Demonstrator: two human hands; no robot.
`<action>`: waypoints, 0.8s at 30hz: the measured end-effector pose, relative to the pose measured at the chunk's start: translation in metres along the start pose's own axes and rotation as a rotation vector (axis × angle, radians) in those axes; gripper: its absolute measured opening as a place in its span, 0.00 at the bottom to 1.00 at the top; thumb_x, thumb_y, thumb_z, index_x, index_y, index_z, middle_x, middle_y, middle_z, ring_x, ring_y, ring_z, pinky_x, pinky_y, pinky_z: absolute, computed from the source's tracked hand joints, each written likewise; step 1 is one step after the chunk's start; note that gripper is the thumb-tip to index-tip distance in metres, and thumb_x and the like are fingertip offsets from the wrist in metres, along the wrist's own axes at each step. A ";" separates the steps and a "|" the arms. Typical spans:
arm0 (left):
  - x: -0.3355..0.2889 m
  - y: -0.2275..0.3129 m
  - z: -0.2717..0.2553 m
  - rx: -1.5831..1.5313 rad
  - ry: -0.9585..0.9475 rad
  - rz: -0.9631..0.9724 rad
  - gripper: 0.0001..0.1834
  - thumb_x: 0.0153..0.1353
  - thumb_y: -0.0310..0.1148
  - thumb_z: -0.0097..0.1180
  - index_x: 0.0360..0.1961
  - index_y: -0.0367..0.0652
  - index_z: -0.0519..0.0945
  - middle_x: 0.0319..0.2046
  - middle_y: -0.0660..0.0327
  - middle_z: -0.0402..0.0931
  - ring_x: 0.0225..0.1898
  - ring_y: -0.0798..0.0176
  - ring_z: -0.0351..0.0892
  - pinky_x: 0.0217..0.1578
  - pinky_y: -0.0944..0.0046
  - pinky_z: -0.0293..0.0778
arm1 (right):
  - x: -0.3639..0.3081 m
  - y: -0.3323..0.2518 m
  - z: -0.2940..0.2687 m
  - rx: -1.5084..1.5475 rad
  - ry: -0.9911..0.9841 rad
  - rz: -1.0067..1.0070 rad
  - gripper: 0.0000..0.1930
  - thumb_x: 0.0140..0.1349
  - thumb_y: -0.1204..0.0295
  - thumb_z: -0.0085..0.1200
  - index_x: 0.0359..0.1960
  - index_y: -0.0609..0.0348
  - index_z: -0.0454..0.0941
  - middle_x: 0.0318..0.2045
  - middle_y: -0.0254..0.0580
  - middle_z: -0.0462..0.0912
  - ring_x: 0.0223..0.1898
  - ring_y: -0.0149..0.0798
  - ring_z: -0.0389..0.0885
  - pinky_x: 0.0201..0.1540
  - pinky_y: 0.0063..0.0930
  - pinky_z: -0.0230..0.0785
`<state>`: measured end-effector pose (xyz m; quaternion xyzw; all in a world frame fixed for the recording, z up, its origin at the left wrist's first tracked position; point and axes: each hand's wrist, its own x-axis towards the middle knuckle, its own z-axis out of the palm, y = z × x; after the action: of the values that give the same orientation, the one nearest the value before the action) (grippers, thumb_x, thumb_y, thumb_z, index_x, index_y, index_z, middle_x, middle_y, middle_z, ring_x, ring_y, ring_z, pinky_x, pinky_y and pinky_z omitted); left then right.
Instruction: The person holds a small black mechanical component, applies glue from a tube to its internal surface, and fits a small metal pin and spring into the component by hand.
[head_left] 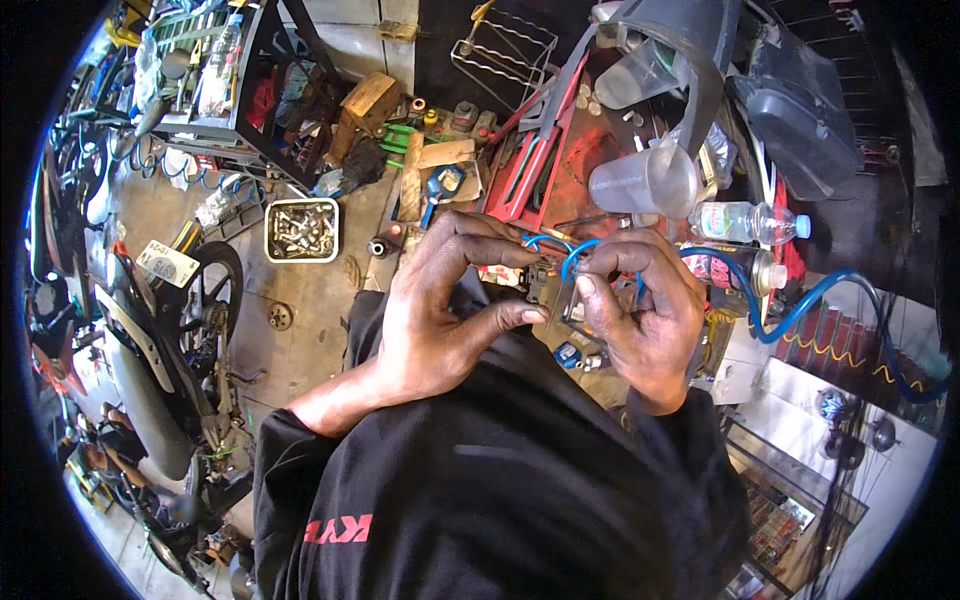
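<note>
My left hand (pixel 440 305) is raised in front of my black top, palm turned inward. Its thumb and index finger are stretched out with a gap between them. My right hand (pixel 645 315) faces it, thumb and index fingertip pinched together. What lies in that pinch is too small to make out. A blue coiled hose (pixel 770 325) comes in from the right and passes behind the right hand. Thin blue loops (pixel 570 262) show between the two hands, right at the right fingertips; whether they are gripped is unclear.
Beyond my hands stands a red metal stand (pixel 530 175). A clear plastic bottle (pixel 745 222), a spray can (pixel 730 272) and a translucent cup (pixel 640 185) lie to the right. A tray of metal parts (pixel 302 203) rests on the floor, with a motorcycle (pixel 150 400) at left.
</note>
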<state>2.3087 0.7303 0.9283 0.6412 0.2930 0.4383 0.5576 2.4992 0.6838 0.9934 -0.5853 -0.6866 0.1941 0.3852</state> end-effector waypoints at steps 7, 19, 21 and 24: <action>-0.005 0.025 -0.013 -0.003 -0.045 0.074 0.23 0.44 0.32 0.73 0.42 0.42 0.80 0.39 0.58 0.77 0.43 0.56 0.76 0.45 0.59 0.71 | -0.004 -0.028 0.007 -0.057 0.011 -0.005 0.09 0.50 0.78 0.66 0.32 0.62 0.79 0.30 0.44 0.81 0.32 0.41 0.80 0.37 0.31 0.72; -0.030 0.051 -0.060 0.043 -0.137 0.137 0.22 0.43 0.28 0.74 0.41 0.37 0.79 0.38 0.55 0.75 0.42 0.56 0.75 0.44 0.61 0.71 | -0.005 -0.091 0.028 -0.260 -0.032 -0.112 0.10 0.46 0.80 0.66 0.31 0.58 0.80 0.30 0.41 0.82 0.29 0.40 0.82 0.34 0.31 0.73; -0.036 0.054 -0.067 0.069 -0.149 0.136 0.23 0.42 0.28 0.74 0.41 0.38 0.79 0.39 0.54 0.76 0.42 0.55 0.76 0.44 0.60 0.71 | -0.005 -0.097 0.033 -0.267 -0.048 -0.127 0.10 0.46 0.80 0.66 0.31 0.59 0.80 0.29 0.41 0.82 0.29 0.40 0.82 0.33 0.30 0.74; -0.044 0.057 -0.075 0.092 -0.141 0.117 0.23 0.41 0.28 0.74 0.41 0.39 0.80 0.39 0.54 0.76 0.43 0.54 0.77 0.44 0.59 0.72 | -0.004 -0.106 0.040 -0.281 -0.085 -0.131 0.10 0.45 0.80 0.66 0.30 0.59 0.81 0.29 0.41 0.82 0.29 0.40 0.82 0.33 0.30 0.74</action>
<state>2.2157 0.7147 0.9724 0.7113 0.2350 0.4098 0.5204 2.3999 0.6618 1.0427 -0.5785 -0.7595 0.0952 0.2818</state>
